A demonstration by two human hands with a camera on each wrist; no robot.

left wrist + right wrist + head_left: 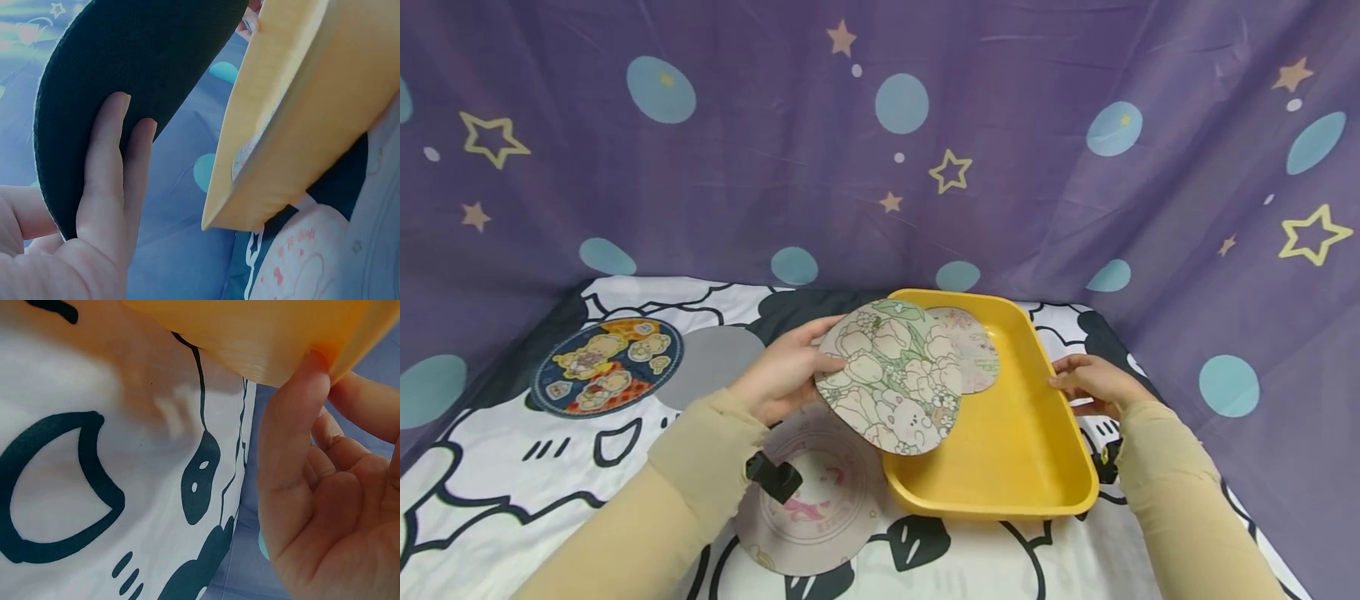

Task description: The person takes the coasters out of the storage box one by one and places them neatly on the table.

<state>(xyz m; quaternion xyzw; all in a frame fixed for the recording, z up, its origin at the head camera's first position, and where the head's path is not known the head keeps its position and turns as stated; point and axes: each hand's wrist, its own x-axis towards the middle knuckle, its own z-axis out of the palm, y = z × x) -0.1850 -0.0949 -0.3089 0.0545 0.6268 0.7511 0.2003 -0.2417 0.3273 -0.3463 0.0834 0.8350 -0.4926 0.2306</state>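
My left hand (790, 367) grips a round mouse pad (891, 375) by its left edge, printed with pale flowers and a rabbit. It is tilted above the left side of a yellow tray (1000, 450). In the left wrist view, fingers (103, 169) lie against the pad's dark underside (137, 62). My right hand (1097, 383) pinches the tray's right rim; the right wrist view shows the thumb (294, 419) on the outer wall. Inside the tray, toward the back left, lies a pink flowered round pad (977, 350), partly hidden by the held one.
A pink and white round pad (808, 500) lies left of the tray, partly beneath my left arm. Farther left are a grey disc (711, 362) and a blue-rimmed cartoon pad (608, 367) touching or overlapping it. A purple curtain (760, 167) hangs behind the black-and-white cloth (497, 467).
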